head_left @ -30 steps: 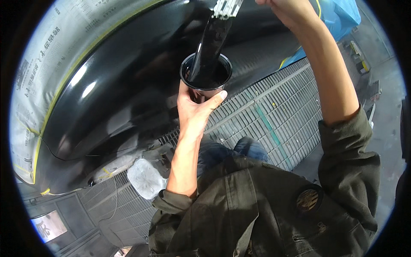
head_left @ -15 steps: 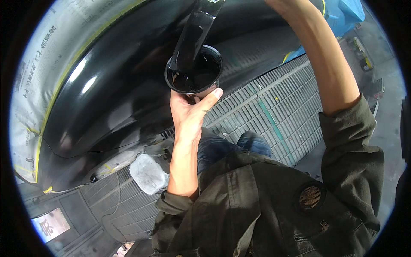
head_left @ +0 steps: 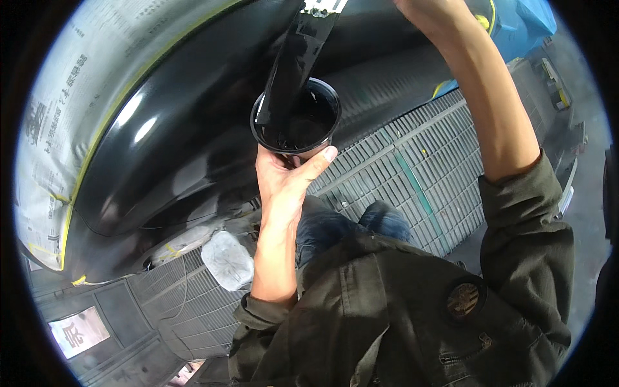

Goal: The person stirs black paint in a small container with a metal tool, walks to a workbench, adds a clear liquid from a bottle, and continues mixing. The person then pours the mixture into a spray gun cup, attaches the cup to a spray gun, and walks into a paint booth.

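My left hand is closed around a cup from below, thumb along its near right side. Dark, glossy liquid fills part of the cup, and its rim is black. A flat stirring stick, coated black with a pale, marked upper end, leans in the cup against its left side. The stick's top is cut off by the upper edge. My right forearm reaches up on the right. Only the wrist end of my right hand shows at the top edge; its fingers are out of sight.
A glossy black car panel curves behind the cup, bordered by yellow tape and printed masking sheet. Blue sheeting covers the far right. Slatted floor grating lies below. A whitish wrapped object is left of my forearm.
The cup and my left hand sit slightly lower in view. More of the stick's pale upper end shows. My right forearm has barely shifted.
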`<act>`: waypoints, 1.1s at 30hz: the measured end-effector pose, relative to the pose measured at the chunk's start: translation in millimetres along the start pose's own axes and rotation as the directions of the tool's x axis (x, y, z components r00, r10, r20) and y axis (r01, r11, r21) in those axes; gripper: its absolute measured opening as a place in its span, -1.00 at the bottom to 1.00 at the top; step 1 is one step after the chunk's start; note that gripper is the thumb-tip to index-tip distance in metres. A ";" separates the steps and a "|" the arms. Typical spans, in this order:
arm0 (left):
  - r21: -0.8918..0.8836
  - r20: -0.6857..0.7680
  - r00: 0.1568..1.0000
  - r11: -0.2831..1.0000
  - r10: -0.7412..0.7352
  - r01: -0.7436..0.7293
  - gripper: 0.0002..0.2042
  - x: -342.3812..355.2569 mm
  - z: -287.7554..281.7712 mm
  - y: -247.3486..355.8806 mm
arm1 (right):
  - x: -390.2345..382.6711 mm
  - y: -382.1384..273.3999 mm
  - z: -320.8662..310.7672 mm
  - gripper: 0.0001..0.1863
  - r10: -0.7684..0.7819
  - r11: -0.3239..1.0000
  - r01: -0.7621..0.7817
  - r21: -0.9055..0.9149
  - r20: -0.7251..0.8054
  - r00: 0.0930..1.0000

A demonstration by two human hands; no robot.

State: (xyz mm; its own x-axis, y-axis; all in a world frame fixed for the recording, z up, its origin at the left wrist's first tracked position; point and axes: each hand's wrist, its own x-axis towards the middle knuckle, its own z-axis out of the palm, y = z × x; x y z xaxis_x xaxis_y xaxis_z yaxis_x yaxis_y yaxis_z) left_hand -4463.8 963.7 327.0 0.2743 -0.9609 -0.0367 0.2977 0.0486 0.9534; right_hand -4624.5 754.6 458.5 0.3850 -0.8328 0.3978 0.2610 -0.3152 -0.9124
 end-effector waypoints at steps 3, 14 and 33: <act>-0.024 0.016 0.999 0.998 -0.051 0.051 -0.35 -1.7 3.5 -13.5 | -19.7 -7.3 -1.2 -0.72 0.002 0.997 0.008 -0.071 0.133 0.991; -0.051 0.120 0.992 0.998 0.028 -0.022 -0.31 19.7 25.1 -46.7 | -70.6 -1.0 -29.3 -0.65 -0.141 0.689 0.355 -0.631 0.364 0.921; -0.004 0.153 0.986 0.998 -0.060 0.061 -0.42 45.6 46.2 -72.5 | -85.7 26.6 -26.8 -0.70 0.176 0.832 -0.135 -0.538 0.024 0.984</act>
State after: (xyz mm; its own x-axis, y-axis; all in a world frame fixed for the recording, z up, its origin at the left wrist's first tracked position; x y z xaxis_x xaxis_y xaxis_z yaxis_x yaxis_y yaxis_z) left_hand -4515.2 903.7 270.0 0.1133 -0.9924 -0.0473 0.3174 -0.0089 0.9483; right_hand -4674.3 805.5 397.6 0.4463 -0.8639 0.2334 -0.3110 -0.3943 -0.8647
